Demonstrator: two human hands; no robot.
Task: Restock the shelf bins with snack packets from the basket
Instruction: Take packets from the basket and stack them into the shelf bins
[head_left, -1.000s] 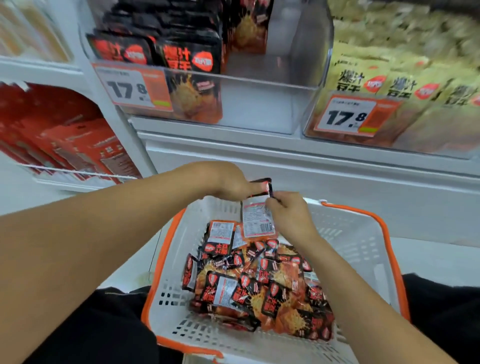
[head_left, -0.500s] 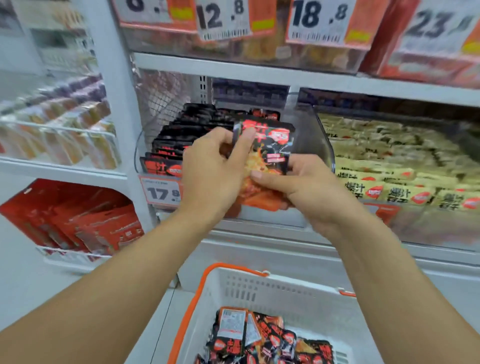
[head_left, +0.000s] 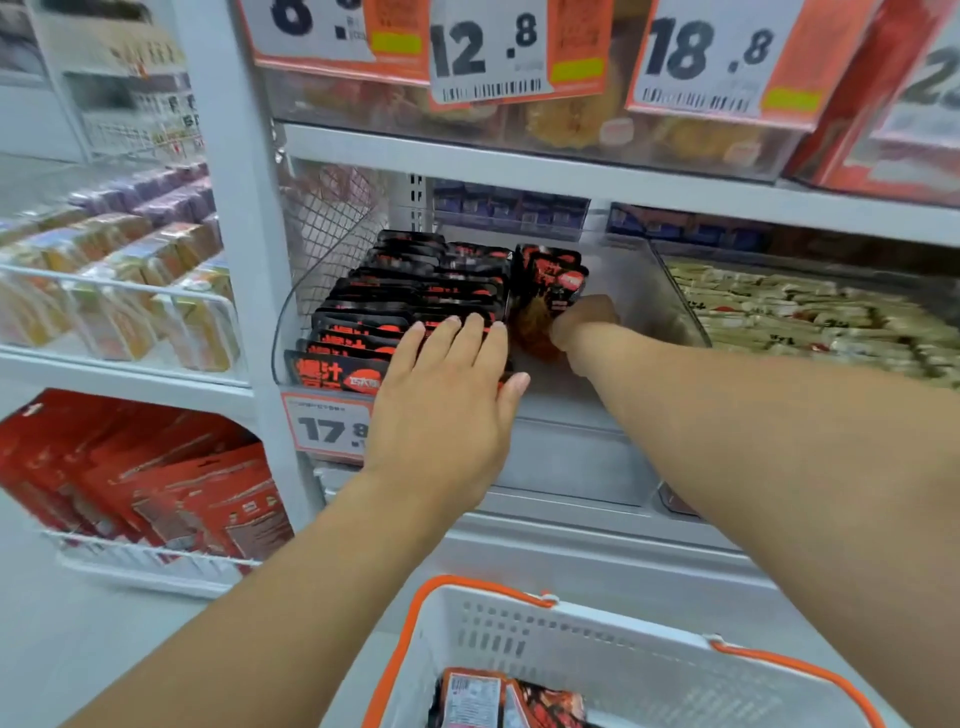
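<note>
The right hand (head_left: 584, 325) grips a packet (head_left: 550, 291) upright inside the bin (head_left: 675, 306); the open left hand (head_left: 447, 395) steadies the row (head_left: 405, 306). Best slide it snug against the row before letting go.

The white shelf (head_left: 519, 171) carries a clear bin (head_left: 639, 291), its left half packed with upright black-and-red snack packets (head_left: 405, 306) (rows from front to back), its right half mostly bare. Beside it sits a second bin of yellow packets (head_left: 810, 317). Below, a white basket (head_left: 597, 639) with orange rim holds more packets.
</note>
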